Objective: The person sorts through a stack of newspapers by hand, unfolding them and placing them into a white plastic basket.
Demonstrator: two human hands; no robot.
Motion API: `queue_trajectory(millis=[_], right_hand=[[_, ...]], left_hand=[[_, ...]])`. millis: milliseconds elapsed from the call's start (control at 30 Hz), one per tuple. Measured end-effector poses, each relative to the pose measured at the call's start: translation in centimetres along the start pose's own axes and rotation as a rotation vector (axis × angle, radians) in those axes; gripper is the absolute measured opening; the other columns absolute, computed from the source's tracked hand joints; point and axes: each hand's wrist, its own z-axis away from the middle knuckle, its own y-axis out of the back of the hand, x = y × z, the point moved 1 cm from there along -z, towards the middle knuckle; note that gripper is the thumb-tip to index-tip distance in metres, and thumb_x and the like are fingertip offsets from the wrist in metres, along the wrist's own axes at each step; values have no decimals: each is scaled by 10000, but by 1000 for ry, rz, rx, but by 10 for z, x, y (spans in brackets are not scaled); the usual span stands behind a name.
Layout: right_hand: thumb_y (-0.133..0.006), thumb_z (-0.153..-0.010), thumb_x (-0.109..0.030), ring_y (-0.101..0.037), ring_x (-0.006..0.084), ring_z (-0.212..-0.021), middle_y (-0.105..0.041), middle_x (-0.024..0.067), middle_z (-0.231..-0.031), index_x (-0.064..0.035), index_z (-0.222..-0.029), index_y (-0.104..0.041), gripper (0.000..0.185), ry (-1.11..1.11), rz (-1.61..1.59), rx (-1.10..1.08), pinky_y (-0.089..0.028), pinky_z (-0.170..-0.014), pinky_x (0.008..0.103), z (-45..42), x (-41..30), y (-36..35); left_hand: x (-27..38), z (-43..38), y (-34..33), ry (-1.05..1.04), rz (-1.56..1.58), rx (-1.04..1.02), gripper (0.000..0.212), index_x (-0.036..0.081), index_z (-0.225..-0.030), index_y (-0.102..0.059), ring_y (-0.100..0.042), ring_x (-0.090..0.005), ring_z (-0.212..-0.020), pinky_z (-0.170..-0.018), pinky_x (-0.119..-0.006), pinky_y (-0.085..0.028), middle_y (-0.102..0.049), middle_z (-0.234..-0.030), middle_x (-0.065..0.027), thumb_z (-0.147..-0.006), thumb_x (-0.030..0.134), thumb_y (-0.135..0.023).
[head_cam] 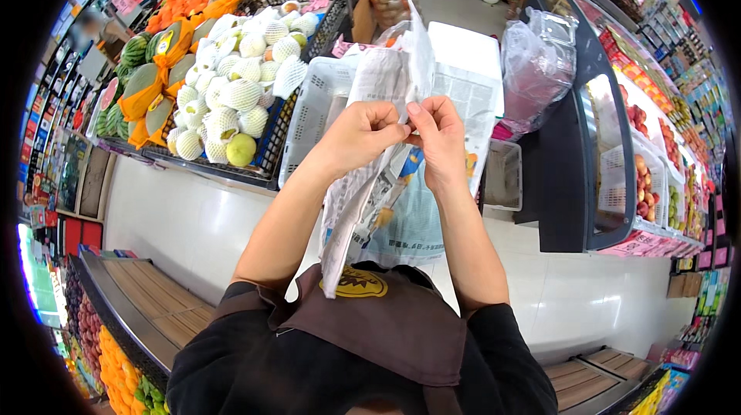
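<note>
Folded newspaper sheets (379, 76) are raised in front of my chest, standing partly on edge. My left hand (370, 128) pinches them near their middle, thumb against curled fingers. Close beside it, my right hand (435, 137) grips the same edge between thumb and fingers; the fingertips of both hands nearly meet. The near end of the folded sheets hangs down over my brown apron (376, 334). Under my hands more newspaper (405, 235) is spread, with printed text and coloured pictures. What lies beneath it is mostly hidden.
A grey plastic crate (307, 119) stands left of the newspapers. Beyond it are fruits in white foam nets (240, 93). A white board or lid (463, 41) lies behind the papers. Clear plastic bags (535, 62) hang at the right, near a dark display case (564, 183).
</note>
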Motion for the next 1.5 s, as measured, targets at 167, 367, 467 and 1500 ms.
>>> queue_trajectory(millis=[167, 367, 467, 1500], right_hand=[[-657, -786, -226, -517, 90, -615, -523, 21, -701, -51, -777, -487, 244, -116, -26, 89, -456, -503, 241, -5, 9, 27], [-691, -745, -277, -548, 138, -535, -562, 77, -687, 3, -809, -522, 334, -87, 293, 111, -463, -476, 260, -20, 10, 59], [-696, -736, -283, -564, 145, -525, -580, 97, -666, 10, -801, -527, 344, -93, 429, 120, -462, -474, 259, -26, 4, 62], [-437, -896, -224, -514, 76, -662, -516, -18, -721, -103, -764, -477, 184, -33, 161, 17, -461, -611, 253, -24, 22, 35]], left_hand=[[-21, -11, -27, -18, -24, 6, 314, 87, -556, -367, -274, -15, -498, -438, -215, -218, -329, -518, 82, -780, 95, -586], [-29, -15, -49, -88, -142, -39, 270, 59, -562, -370, -303, -27, -494, -432, -224, -249, -353, -516, 59, -745, 57, -569], [-30, -17, -51, -71, -121, -50, 258, 55, -564, -372, -312, -27, -494, -433, -224, -254, -359, -520, 57, -739, 50, -561], [-76, -45, -6, 143, 330, 41, 210, 34, -880, -597, -522, -86, -623, -529, -216, -421, -586, -771, -13, -775, 215, -617]])
